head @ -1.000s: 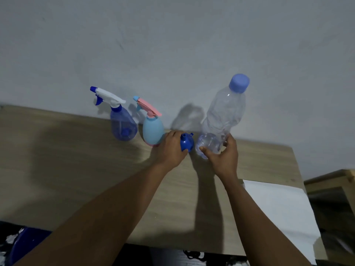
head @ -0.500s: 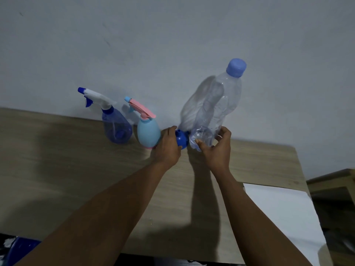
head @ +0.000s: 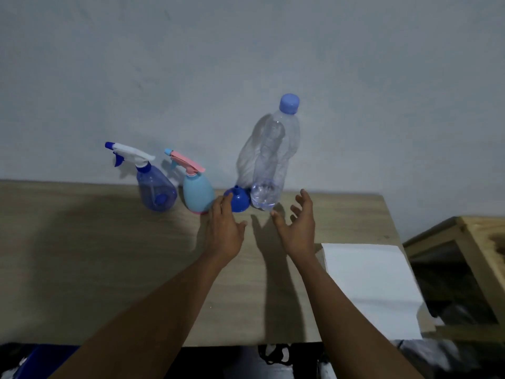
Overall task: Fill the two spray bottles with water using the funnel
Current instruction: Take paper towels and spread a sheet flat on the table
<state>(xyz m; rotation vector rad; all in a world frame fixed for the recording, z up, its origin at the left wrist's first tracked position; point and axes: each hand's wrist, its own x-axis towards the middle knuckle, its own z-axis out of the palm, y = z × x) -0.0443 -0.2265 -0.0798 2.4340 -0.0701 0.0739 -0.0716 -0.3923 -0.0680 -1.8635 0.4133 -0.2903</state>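
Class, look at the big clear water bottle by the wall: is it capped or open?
Capped. The water bottle stands upright on the table with its blue cap on top.

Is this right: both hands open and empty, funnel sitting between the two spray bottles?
Not quite. In the head view the funnel sits between the light blue spray bottle and the water bottle. The left hand and right hand are open and empty.
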